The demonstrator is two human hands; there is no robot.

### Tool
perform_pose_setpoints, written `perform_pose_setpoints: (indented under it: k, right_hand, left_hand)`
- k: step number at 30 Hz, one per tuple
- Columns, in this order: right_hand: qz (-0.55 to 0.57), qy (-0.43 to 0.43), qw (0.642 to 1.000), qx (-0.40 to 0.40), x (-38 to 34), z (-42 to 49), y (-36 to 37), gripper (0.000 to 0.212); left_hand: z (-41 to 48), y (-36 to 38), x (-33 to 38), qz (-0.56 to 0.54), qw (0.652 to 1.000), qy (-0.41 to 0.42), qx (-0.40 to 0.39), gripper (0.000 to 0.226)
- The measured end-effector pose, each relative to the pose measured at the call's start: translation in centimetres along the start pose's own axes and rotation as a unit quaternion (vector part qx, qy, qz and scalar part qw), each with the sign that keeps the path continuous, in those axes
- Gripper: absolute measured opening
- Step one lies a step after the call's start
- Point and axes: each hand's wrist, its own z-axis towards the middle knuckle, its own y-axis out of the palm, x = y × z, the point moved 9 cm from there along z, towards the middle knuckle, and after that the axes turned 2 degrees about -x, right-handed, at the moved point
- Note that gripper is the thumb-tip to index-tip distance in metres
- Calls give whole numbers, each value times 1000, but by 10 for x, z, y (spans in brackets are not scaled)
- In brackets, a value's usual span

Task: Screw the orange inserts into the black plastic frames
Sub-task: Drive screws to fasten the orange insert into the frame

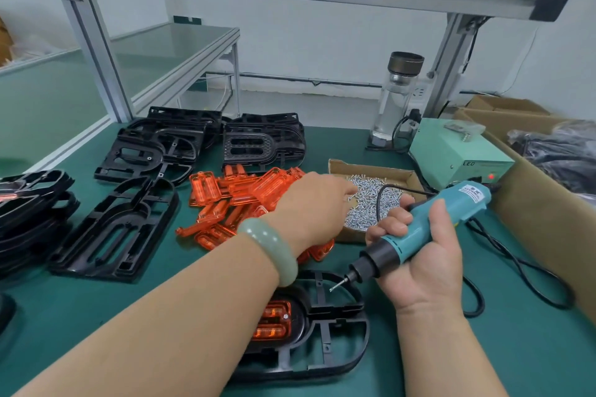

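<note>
A black plastic frame (322, 361) lies at the near table edge with an orange insert (274, 321) seated in its left part; my left forearm crosses over it. My left hand (316, 200) reaches into a shallow cardboard box (371, 167) of small silver screws (367, 203), fingertips down among them; whether they pinch one is hidden. My right hand (422, 267) grips a teal electric screwdriver (451, 206), its bit (337, 285) pointing down-left just above the frame. A pile of loose orange inserts (238, 196) lies under and left of my left hand.
Stacks of black frames sit at the back (161, 145), back centre (264, 142) and far left (32, 203); one lies alone (119, 229). A green power box (458, 155), a glass bottle (396, 97), a large carton (532, 203) and the tool's cable (516, 267) fill the right.
</note>
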Motion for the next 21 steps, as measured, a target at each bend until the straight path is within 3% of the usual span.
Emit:
perform_pose_setpoints:
  k: [9, 16, 21]
  right_hand:
    - [9, 3, 1000, -12, 1, 3, -1, 27]
    - [16, 8, 1000, -20, 2, 2, 1, 27]
    - [10, 6, 1000, -12, 2, 2, 0, 27]
  left_hand:
    - [37, 56, 0, 109, 976, -35, -185, 46]
    - [47, 40, 13, 159, 984, 1, -86, 29]
    - [46, 31, 5, 53, 997, -26, -57, 20]
